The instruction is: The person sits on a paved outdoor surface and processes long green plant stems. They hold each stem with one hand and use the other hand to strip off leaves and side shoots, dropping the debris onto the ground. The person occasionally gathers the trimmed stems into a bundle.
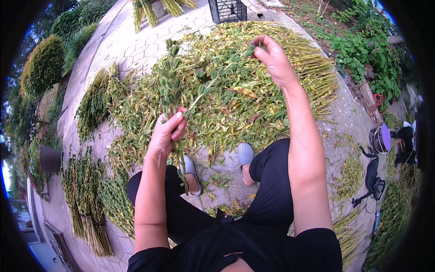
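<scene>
My left hand (170,131) is closed around the lower part of green sesame stalks (171,81) lined with plump seed pods. The stalks stand nearly upright, and their bare ends hang below my fist towards one shoe. From the same fist a podded side branch (213,77) slants up to the right. Its leafy green tip sits between the thumb and fingers of my right hand (268,56), which is raised above the leaf pile. Below both hands spreads a wide heap of green and yellowing stripped leaves (234,112).
Tied sesame bundles (88,204) lie on the paving at left, with another bundle (93,102) beyond. Cut stalks (316,74) edge the heap at right. A black plastic crate (227,12) stands at the far side. A black strap harness (372,176) and purple-topped round object (380,138) lie right.
</scene>
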Motion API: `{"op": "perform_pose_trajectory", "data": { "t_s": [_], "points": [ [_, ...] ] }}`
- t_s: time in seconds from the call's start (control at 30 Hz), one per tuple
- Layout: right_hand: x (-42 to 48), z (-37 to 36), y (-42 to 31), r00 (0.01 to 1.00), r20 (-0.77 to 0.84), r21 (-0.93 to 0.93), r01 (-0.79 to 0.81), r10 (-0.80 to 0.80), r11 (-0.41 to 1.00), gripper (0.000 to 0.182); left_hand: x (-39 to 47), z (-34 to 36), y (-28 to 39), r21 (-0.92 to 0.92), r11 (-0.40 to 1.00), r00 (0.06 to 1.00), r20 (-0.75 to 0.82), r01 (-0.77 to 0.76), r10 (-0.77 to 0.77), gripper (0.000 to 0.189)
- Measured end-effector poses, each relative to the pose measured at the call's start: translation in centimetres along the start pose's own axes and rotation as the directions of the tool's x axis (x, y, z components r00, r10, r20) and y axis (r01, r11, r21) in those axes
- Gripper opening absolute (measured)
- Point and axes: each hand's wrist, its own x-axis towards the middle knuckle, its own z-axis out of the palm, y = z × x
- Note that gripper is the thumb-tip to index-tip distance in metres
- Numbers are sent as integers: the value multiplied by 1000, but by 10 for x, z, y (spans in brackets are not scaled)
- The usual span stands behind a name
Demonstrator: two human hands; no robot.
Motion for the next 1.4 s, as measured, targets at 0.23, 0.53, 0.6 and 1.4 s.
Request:
{"op": "perform_pose_trajectory", "data": {
  "t_s": [0.23, 0.53, 0.6, 1.4],
  "points": [
    [18, -32, 5, 903, -429, 152, 95, -21, 984, 15, -1, -2, 5, 80, 997, 999, -46, -20, 24, 23],
    [-6, -12, -6, 973, 183, -333, -75, 143, 940, 37, 1, -11, 7, 157, 985, 988, -125, -67, 87, 23],
    [-2, 3, -3, 996, -4, -450, 78, -89, 890, 35, 0, -7, 7, 164, 984, 991, -106, -65, 83, 23],
    [-7, 44, 12, 944, 111, -181, -290, 312, 940, 24, 3, 6, -1, 108, 993, 996, -75, -43, 51, 24]
  ]
}}
